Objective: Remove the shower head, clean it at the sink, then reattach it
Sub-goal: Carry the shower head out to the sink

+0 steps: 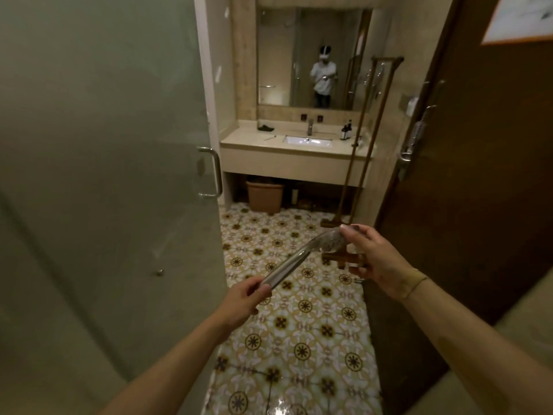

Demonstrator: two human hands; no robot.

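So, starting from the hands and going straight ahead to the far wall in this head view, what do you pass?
left hand and right hand holding the shower head → patterned tile floor → bin under the counter → sink → faucet → mirror

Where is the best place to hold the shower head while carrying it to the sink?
Probably by the long chrome handle of the shower head, wrapped from below near its lower end, where the left hand pinches it now. The handle is slim and straight; the wide spray face, which the right hand steadies, gives fingers less purchase.
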